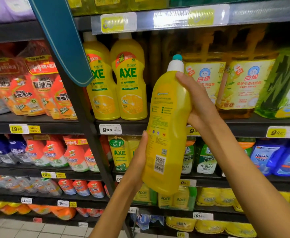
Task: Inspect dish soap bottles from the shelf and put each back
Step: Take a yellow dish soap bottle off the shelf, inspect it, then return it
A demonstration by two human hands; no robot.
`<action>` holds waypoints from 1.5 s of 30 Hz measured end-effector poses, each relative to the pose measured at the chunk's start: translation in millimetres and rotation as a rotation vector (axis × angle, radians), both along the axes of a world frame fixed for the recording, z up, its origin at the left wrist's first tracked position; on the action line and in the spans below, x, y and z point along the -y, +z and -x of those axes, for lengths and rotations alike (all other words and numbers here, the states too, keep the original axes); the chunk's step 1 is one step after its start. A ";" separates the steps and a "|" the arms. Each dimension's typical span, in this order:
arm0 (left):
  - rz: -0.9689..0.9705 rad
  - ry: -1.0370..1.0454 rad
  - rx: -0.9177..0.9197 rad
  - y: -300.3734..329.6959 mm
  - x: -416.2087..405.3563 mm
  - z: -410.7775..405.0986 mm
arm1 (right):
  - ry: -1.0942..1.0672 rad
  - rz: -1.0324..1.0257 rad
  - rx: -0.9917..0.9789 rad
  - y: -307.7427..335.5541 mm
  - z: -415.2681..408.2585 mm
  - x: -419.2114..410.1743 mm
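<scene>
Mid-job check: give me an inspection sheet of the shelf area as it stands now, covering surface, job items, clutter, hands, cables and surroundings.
Surface: dark shelf with a gap to the right of two standing AXE bottles.
Job's things: yellow bottle held off the shelf, tilted, back label and barcode toward the camera, white cap with teal tip on.
Clutter: nothing seen loose; red pouches at left, amber jugs at right, price tags on the shelf edges.
Grippers: left hand holds the bottle's lower side; right hand grips its upper part.
Cables: nothing seen.
Surroundings: shop aisle, tiled floor, teal strip hanging at top left.
</scene>
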State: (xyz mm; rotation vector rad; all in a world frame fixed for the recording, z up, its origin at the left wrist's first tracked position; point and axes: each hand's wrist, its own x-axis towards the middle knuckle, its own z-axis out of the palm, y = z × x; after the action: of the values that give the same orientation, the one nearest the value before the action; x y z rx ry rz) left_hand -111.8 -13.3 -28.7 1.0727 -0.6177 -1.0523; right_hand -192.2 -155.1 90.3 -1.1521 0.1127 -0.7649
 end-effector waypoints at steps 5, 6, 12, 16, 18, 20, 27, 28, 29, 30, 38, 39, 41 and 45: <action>0.036 -0.123 -0.109 1.0 -1.7 6.6 | 0.183 0.016 -0.017 18.3 -6.6 5.7; 0.021 -0.150 -0.127 0.1 -1.1 9.5 | 0.193 0.016 -0.034 18.0 -9.1 4.5; -0.070 -0.141 0.066 7.3 -2.4 14.7 | 0.040 -0.032 0.028 14.4 -13.6 0.1; 0.037 -0.093 0.273 24.5 -25.6 1.4 | -0.305 0.061 0.040 16.0 -8.6 1.5; 0.065 -0.083 0.313 28.4 -27.9 1.2 | -0.373 0.057 0.001 18.3 -9.2 1.0; 0.089 -0.079 0.299 28.7 -27.3 8.5 | -0.346 0.115 -0.085 24.3 -10.6 0.4; 0.151 -0.074 0.029 30.1 -32.6 18.7 | 0.101 -0.042 -0.032 23.0 -9.3 5.3; 0.151 -0.084 0.001 32.6 -33.3 21.8 | 0.116 -0.065 -0.044 20.1 -10.8 5.6; 0.139 -0.076 -0.017 34.6 -33.6 24.1 | 0.104 -0.071 -0.066 17.9 -12.1 6.4; 0.114 -0.080 -0.030 33.5 -33.8 23.9 | 0.081 -0.076 -0.090 16.9 -12.5 7.3; -0.021 -0.022 0.004 33.3 -34.2 20.2 | -0.103 -0.078 -0.283 -2.1 -12.5 20.1; -0.019 -0.024 -0.012 33.5 -34.0 21.4 | -0.093 -0.113 -0.299 -3.9 -13.0 20.9; -0.012 -0.036 -0.085 37.1 -35.9 23.3 | -0.075 -0.188 -0.314 -7.7 -14.1 22.1; 0.052 -0.179 -0.237 52.1 -46.0 21.1 | -0.029 -0.221 -0.412 -25.3 -13.3 21.6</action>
State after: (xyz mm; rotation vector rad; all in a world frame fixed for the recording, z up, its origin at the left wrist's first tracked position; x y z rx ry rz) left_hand -133.0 32.7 23.4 0.8429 -0.5525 -1.2913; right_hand -178.9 -176.7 64.9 -1.0836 0.5463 -0.5157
